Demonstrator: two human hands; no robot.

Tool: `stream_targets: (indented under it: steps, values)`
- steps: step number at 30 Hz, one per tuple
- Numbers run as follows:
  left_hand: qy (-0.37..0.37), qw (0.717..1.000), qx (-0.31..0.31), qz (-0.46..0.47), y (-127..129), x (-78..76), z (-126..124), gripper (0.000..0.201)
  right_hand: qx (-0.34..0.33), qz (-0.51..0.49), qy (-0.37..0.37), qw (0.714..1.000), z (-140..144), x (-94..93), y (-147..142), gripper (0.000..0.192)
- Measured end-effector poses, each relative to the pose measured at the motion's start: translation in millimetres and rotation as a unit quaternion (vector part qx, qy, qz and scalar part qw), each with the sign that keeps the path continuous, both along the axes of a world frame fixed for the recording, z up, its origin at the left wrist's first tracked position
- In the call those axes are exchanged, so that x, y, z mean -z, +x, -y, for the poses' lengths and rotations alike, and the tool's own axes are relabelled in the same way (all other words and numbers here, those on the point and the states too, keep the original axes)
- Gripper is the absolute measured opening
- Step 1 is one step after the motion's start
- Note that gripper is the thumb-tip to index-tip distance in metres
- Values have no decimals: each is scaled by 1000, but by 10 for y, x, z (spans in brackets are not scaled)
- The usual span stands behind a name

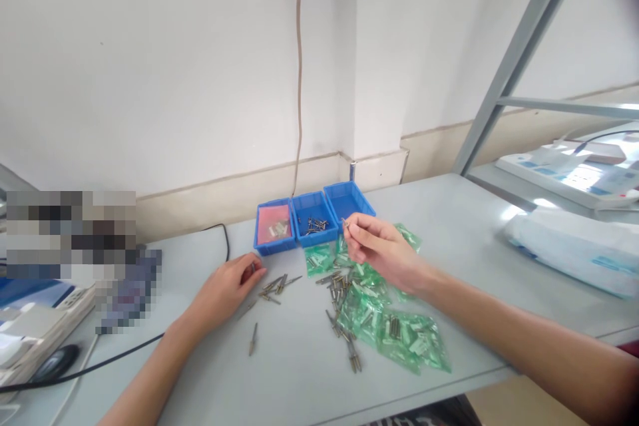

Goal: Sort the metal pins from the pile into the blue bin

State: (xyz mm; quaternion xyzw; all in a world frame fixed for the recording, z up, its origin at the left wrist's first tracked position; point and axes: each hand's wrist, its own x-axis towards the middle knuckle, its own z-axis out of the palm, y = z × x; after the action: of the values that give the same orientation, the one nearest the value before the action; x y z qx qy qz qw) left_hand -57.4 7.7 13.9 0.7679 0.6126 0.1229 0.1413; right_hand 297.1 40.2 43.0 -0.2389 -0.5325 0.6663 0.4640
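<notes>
My right hand (382, 249) is raised over the green plastic bags (367, 309), its thumb and fingers pinching a small metal rotary bit (345, 223). Most of that bit is hidden by the fingers. Resting on the table, my left hand (227, 286) has its fingers curled, with thumb and index tips close together; what they hold, if anything, does not show. Beside its fingertips lies a loose group of metal rotary bits (277, 285), each with a thin shank and thicker head. A single bit (253, 339) lies nearer me. More bits (338, 289) are heaped against the bags.
Three blue trays stand by the wall: the left tray (274, 247) holds a pink sheet and a small bag, the middle tray (317, 238) loose bits. The right tray (349, 196) is partly behind my right hand. A black cable (124, 349) crosses the table at left.
</notes>
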Motion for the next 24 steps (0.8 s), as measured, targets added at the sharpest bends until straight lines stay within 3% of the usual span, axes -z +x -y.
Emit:
stream_targets:
  steps: [5,10,19,24]
  values:
    - [2,1000,-1,0,-1,13,1,26,-37,-76,-88,993,-16,12,-30,33]
    - [5,1000,-1,3,-5,23,1,25,-44,-89,-125,987,-33,53,-45,37]
    - [6,1000,4,11,4,-1,21,28,-36,-52,-123,990,-30,39,-38,44]
    - [9,1000,5,13,-3,8,19,28,15,-10,-79,997,-56,61,-45,39]
